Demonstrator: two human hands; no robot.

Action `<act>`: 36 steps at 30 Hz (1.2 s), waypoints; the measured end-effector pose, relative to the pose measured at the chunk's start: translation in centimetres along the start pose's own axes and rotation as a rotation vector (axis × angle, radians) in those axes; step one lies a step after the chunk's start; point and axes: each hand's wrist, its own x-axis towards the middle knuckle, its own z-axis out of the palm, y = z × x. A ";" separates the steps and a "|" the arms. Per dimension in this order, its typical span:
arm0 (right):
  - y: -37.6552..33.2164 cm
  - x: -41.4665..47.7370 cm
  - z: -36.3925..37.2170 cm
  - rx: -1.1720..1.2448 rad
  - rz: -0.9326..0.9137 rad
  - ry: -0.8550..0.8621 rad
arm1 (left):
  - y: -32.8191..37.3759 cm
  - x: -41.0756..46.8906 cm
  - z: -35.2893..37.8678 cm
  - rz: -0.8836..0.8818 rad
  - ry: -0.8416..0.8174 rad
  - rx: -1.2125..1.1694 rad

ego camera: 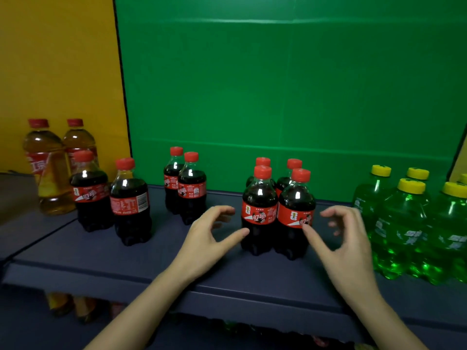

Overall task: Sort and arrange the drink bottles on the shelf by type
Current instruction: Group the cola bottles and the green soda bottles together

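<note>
Several red-capped cola bottles stand on the dark shelf [106, 256]. A tight block of them [278, 210] is in the middle, a pair [185, 188] sits further back left, and two more [113, 198] stand at the left. My left hand [209, 238] is open just left of the middle block, its thumb near the front-left bottle. On the block's other side my right hand [346, 236] is open, thumb tip at the front-right bottle's label. Neither hand holds a bottle. Green soda bottles with yellow caps [409, 223] cluster at the right. Amber tea bottles [50, 168] stand far left.
A green back panel [278, 84] and a yellow panel [58, 59] rise behind the shelf. More bottles show dimly on a lower shelf [75, 306]. Bare shelf surface lies between the groups and along the front edge.
</note>
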 end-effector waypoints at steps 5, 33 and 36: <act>-5.2 -0.8 2.3 0.191 -0.116 -0.216 | -2.5 -0.1 -4.5 -0.098 0.307 0.141; -6.6 3.0 21.6 -0.044 0.463 -0.250 | -11.1 7.9 -7.9 -0.455 -0.004 -0.065; -6.5 2.7 20.7 -0.060 0.480 -0.240 | -10.7 7.1 -7.6 -0.420 -0.044 -0.061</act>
